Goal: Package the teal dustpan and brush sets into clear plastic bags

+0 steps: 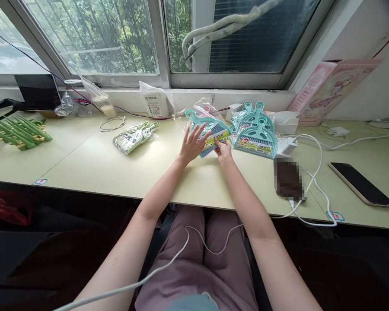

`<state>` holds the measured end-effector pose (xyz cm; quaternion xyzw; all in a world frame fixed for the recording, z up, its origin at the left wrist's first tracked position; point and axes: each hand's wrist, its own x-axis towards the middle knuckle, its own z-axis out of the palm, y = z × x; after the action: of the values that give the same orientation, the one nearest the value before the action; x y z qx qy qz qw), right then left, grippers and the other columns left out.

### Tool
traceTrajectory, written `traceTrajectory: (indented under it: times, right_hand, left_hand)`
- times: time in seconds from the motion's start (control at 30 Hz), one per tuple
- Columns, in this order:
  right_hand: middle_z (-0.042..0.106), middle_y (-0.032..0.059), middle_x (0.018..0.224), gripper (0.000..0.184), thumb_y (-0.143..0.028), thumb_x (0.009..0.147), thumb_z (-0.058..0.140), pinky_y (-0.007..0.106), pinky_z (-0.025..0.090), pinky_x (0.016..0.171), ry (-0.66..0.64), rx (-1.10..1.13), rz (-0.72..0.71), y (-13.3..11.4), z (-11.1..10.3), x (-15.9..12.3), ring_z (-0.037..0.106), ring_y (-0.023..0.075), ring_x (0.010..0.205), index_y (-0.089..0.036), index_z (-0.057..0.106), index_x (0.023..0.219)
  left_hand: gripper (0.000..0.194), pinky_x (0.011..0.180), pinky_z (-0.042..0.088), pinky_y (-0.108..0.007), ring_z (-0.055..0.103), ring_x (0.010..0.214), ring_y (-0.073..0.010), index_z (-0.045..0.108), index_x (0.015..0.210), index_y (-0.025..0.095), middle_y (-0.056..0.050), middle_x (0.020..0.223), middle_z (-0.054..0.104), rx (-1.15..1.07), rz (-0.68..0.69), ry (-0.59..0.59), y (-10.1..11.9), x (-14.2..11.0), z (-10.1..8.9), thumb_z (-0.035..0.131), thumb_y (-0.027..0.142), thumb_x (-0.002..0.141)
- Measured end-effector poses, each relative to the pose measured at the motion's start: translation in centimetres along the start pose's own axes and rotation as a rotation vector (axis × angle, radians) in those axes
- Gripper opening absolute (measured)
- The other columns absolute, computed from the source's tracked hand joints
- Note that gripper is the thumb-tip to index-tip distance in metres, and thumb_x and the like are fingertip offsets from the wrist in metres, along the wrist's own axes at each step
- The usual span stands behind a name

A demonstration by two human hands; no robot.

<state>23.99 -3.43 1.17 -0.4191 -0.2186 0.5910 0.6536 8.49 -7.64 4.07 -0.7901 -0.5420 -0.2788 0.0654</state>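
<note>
The teal dustpan-and-brush set [218, 127], wrapped in clear film [208, 106], was held above the pale desk [123, 168], its handle directed to ten o'clock; this set is taken here as the clock's centre. Its lower edge was pinched by the right hand [223, 149], the thumb being laid on the yellow label [225, 135], probably so that the smooth film could not slip. The left hand [192, 144] was opened wide, with its fingers spread over the left side, perhaps for steadying; whether any pressure was given could not be told. At three o'clock, just beside, similar teal sets [261, 134] were overlapped, handles toward twelve, perhaps so that less room was taken. At nine o'clock a wrapped pale-green brush set [132, 139] was laid well apart, possibly because its colour was different. A black smartphone [359, 183] was placed far out at four o'clock, seemingly so that the hands were not disturbed.
</note>
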Motion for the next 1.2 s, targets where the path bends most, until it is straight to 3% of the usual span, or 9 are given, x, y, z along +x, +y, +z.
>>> traceTrajectory:
  times: [0.1, 0.2, 0.3, 0.37, 0.43, 0.53, 0.7, 0.9, 1.2]
  right_hand:
    - [0.073, -0.0032, 0.081, 0.024, -0.014, 0.072, 0.082, 0.023, 0.062, 0.08, -0.016, 0.07, -0.049, -0.3, 0.0, 0.0, 0.072, 0.0112, 0.083, -0.02, 0.061, 0.081]
    - [0.074, -0.0008, 0.087, 0.028, -0.015, 0.069, 0.085, 0.026, 0.061, 0.087, -0.034, 0.1, -0.07, -0.3, 0.0, 0.1, 0.072, 0.0142, 0.093, -0.019, 0.061, 0.082]
    - [0.074, 0.0007, 0.086, 0.028, -0.014, 0.068, 0.085, 0.03, 0.062, 0.089, -0.003, 0.092, -0.039, 0.1, 0.0, 0.3, 0.073, 0.0162, 0.094, -0.018, 0.061, 0.082]
    - [0.075, 0.0009, 0.086, 0.028, -0.014, 0.069, 0.085, 0.032, 0.062, 0.088, 0.028, 0.085, -0.024, 0.4, 0.0, 0.4, 0.073, 0.0166, 0.093, -0.018, 0.06, 0.082]
    - [0.075, 0.0009, 0.085, 0.027, -0.012, 0.071, 0.083, 0.032, 0.063, 0.086, 0.069, 0.092, -0.022, 0.5, -0.1, 0.5, 0.073, 0.0163, 0.091, -0.018, 0.06, 0.082]
    - [0.074, 0.0004, 0.084, 0.023, -0.009, 0.074, 0.079, 0.029, 0.063, 0.085, 0.128, 0.13, -0.038, 0.3, -0.3, 0.8, 0.074, 0.0143, 0.088, -0.018, 0.06, 0.083]
    - [0.074, -0.0014, 0.083, 0.021, -0.004, 0.078, 0.072, 0.026, 0.063, 0.086, 0.187, 0.229, -0.068, -0.3, -0.8, 1.1, 0.074, 0.0115, 0.085, -0.018, 0.059, 0.086]
    - [0.072, -0.003, 0.075, 0.019, -0.002, 0.08, 0.069, 0.025, 0.063, 0.087, 0.225, 0.267, -0.031, -0.9, -0.9, 1.3, 0.074, 0.0113, 0.081, -0.018, 0.059, 0.081]
    - [0.073, -0.0019, 0.076, 0.019, -0.002, 0.078, 0.073, 0.021, 0.063, 0.08, 0.171, 0.244, -0.031, -1.0, -1.2, 1.5, 0.073, 0.0105, 0.078, -0.017, 0.061, 0.081]
  left_hand:
    - [0.054, 0.123, 0.018, -0.051, 0.015, 0.154, -0.0261, 0.037, 0.152, 0.025, -0.011, 0.16, 0.034, -0.116, -0.31, 0.292, -0.6, 0.2, -0.2, 0.034, 0.043, 0.101]
    - [0.059, 0.115, 0.034, -0.046, 0.04, 0.143, -0.0272, 0.038, 0.15, 0.022, -0.015, 0.149, 0.048, -0.398, -0.398, 0.467, -2.7, 1.1, 0.8, 0.02, 0.052, 0.103]
    - [0.064, 0.092, 0.048, -0.039, 0.066, 0.105, -0.0275, 0.066, 0.114, 0.019, -0.013, 0.108, 0.071, -0.515, -0.393, 0.265, -4.2, 2.0, 2.6, 0.02, 0.061, 0.1]
    - [0.06, 0.081, 0.048, -0.036, 0.067, 0.087, -0.026, 0.067, 0.085, 0.017, -0.012, 0.086, 0.07, -0.462, -0.373, 0.141, -4.3, 2.1, 3.6, 0.027, 0.058, 0.101]
    - [0.051, 0.077, 0.047, -0.034, 0.066, 0.082, -0.0241, 0.062, 0.075, 0.018, -0.011, 0.081, 0.069, -0.388, -0.322, 0.11, -3.9, 2.0, 4.1, 0.031, 0.048, 0.103]
    - [0.047, 0.076, 0.046, -0.032, 0.066, 0.076, -0.0205, 0.06, 0.074, 0.02, -0.008, 0.078, 0.071, -0.35, -0.241, 0.069, -2.9, 1.4, 4.1, 0.028, 0.035, 0.104]
    - [0.046, 0.075, 0.047, -0.027, 0.067, 0.067, -0.0144, 0.061, 0.075, 0.02, -0.001, 0.075, 0.073, -0.41, -0.108, -0.056, -1.5, 0.7, 3.6, 0.026, 0.032, 0.103]
    - [0.04, 0.067, 0.048, -0.024, 0.066, 0.055, -0.0112, 0.055, 0.075, 0.02, 0.002, 0.072, 0.073, -0.667, -0.196, -0.057, -0.9, 0.9, 3.0, 0.036, 0.045, 0.099]
    - [0.023, 0.063, 0.045, -0.023, 0.06, 0.05, -0.0098, 0.047, 0.077, 0.021, 0.004, 0.067, 0.07, -0.658, -0.163, -0.032, -0.5, 0.8, 3.1, 0.037, 0.029, 0.096]
